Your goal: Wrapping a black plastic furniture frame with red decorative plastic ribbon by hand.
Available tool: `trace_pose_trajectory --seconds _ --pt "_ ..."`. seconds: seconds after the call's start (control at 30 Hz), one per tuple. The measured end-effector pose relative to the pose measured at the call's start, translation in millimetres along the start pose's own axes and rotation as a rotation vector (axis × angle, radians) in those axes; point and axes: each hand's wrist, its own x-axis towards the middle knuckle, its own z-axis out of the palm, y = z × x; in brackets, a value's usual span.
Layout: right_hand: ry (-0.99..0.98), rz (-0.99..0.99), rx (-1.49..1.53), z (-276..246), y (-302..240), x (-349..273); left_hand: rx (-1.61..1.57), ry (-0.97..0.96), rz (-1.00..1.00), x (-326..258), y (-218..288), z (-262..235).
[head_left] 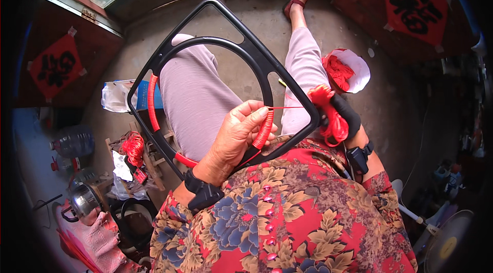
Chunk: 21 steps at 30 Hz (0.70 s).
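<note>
Frame lies over the legs, probably for support; left hand is clamped on its red coil, perhaps so turns won't slip; right hand clutches the bundle, its strand taut between them

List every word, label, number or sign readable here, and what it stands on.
I don't copy out writing, but it stands here:
Left red paper: one large black character.
Right red paper: one large black character.
Blue package: any print is too small to read.
</note>
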Motion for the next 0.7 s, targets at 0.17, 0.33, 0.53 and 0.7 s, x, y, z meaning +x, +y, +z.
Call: trace_pose_trajectory --seconds 0.17,0.33,0.53,0.7 --pt "-0.238 -0.119 0.259 -28 10 6 -0.05 -0.039 -0.01 2 1 -4" --pt "0.011 -0.369 0.027 -24 1 5 -0.002 -0.009 -0.037 2 4 -2" --pt "0.066 -0.631 -0.218 -32 -45 39 0.008 0.0 -0.038 0 3 0" --pt "0.274 -0.72 -0.844 -6 -35 90 0.017 -0.037 -0.064 2 1 1"
